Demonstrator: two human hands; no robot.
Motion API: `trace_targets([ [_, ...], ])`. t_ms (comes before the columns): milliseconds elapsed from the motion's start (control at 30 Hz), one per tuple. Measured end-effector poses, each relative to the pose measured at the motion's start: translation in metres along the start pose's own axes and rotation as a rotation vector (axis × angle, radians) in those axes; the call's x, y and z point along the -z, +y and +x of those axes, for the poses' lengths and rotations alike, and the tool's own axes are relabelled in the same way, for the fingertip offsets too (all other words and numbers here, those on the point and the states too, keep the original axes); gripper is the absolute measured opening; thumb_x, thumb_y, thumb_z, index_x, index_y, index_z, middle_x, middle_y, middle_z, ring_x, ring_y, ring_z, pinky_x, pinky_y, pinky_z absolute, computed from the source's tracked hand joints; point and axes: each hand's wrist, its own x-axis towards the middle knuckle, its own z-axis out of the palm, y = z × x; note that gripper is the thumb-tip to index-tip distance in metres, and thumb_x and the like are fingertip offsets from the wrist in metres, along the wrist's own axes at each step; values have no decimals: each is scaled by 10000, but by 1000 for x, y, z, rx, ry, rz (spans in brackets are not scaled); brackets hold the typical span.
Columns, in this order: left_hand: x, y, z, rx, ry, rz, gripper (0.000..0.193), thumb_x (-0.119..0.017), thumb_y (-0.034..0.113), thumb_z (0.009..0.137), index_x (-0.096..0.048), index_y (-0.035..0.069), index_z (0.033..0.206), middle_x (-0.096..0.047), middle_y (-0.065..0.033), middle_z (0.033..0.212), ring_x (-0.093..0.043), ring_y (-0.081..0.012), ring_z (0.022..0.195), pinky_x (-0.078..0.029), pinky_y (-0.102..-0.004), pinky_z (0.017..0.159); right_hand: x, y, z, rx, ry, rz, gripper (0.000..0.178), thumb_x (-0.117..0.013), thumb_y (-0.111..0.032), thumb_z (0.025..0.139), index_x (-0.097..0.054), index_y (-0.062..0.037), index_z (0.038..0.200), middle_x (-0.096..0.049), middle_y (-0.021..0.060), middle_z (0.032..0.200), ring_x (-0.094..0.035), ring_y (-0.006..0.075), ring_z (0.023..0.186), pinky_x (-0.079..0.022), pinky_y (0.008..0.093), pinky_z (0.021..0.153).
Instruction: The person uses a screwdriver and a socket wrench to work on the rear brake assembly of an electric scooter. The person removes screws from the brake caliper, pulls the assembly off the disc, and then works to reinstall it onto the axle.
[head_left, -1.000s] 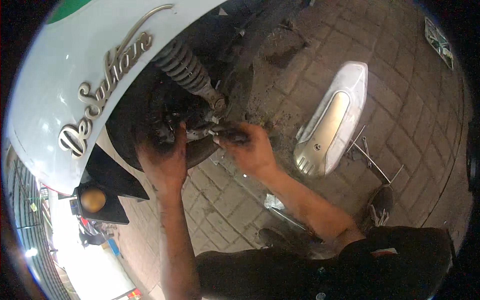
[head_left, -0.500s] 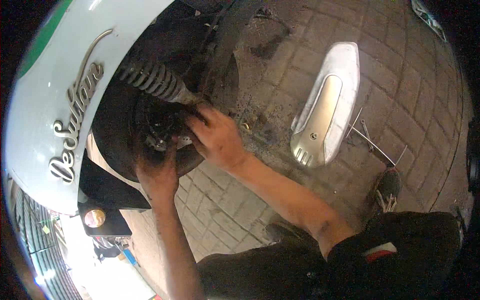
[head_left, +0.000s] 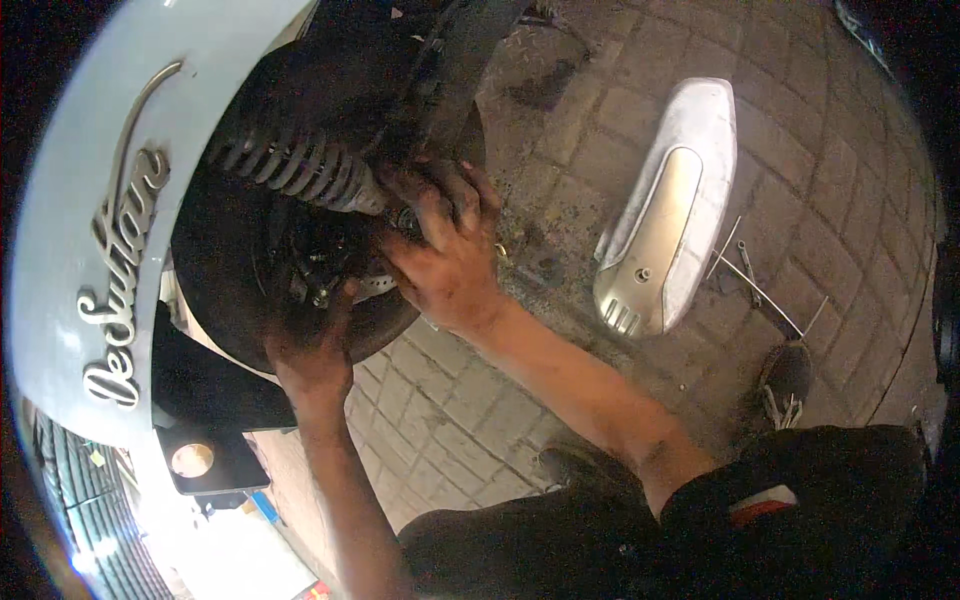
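Left hand (head_left: pixel 312 365) and right hand (head_left: pixel 455 260) in at the wheel (head_left: pixel 385 330), near the coil spring (head_left: pixel 305 172).
Left to right, I get glossy white bodywork (head_left: pixel 75 230), then the wheel in shadow. Left hand: fingers curled inward near the wheel's centre, thumb raised, too dark for me to tell what they grip. Holed metal piece (head_left: pixel 376 287) shows between the hands. Right hand bends over the spring's lower end; I can't tell whether its hidden fingertips pinch anything. I'd brace with the left, feel with the right, keep pressure straight and even, and not force what's out of sight. Far right, pale cover (head_left: pixel 690 150) and thin metal tool (head_left: pixel 782 313) lie on the paving (head_left: pixel 850 200).
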Motion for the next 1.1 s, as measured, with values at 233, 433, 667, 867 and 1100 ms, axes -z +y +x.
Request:
trace_targets([
  [233,-1,-3,8,-47,-31,-89,405,-672,365,860,-610,211,1230,-540,-185,1300,-495,-365,1210,-395,-442,1011,-3,-1,1,-8,-5,-38,316,-764,-241,597,-720,-226,909,-462,112,1353,-388,386,1230,-297,575,995],
  [433,25,29,29,410,-136,-597,630,-779,298,759,-536,-5,1256,-531,-213,1301,-501,-368,1208,-390,-414,1022,5,2,3,13,-120,-42,436,-773,-230,593,-694,-251,1021,-440,149,1347,-398,440,1187,-322,592,952],
  [667,-7,46,25,463,157,-607,824,-836,257,660,-446,-32,1325,-557,-252,1244,-532,-398,1163,-411,-426,1005,3,8,6,63,-132,-64,524,-815,-250,551,-681,-248,1058,-429,183,1334,-420,485,1158,-337,621,924],
  [867,-5,47,29,467,161,-573,815,-831,210,638,-454,-30,1320,-571,-255,1231,-559,-423,1123,-439,-463,972,4,5,8,62,-181,-40,506,-819,-267,550,-688,-233,1038,-432,210,1297,-407,478,1172,-329,621,949],
  [1100,-17,46,31,420,243,-531,833,-849,244,631,-462,-50,1307,-565,-255,1242,-541,-434,1144,-436,-465,977,12,3,12,39,-199,-28,450,-792,-267,598,-690,-223,1034,-439,204,1289,-410,467,1166,-331,617,940],
])
